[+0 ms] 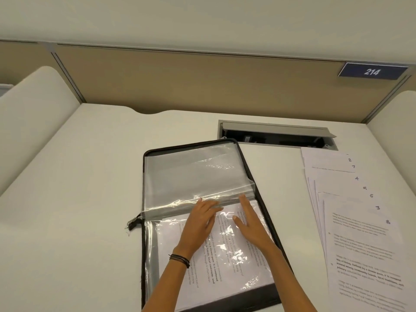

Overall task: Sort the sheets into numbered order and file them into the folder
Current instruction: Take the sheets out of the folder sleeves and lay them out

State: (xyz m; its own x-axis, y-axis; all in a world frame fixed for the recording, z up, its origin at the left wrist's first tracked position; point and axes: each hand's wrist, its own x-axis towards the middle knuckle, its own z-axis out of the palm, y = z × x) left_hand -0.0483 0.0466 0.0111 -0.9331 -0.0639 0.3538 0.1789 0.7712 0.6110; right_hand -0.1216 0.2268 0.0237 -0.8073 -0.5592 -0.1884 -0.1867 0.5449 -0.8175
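A black-edged zip folder point(258, 294) with clear plastic sleeves point(191, 172) lies open at the middle of the white desk point(78, 176), its long axis running away from the person. The left hand point(200, 221) and right hand point(249, 224) press flat, fingers straight, on a sleeve holding a printed white sheet point(225, 262). Its lines run sideways, and "slower pace" is legible. To the right, well apart, lie fanned loose white sheets point(360, 244) handwritten 2, 7, 4, 5, 6, 3, 8. A blue sign point(372, 71) reads 214.
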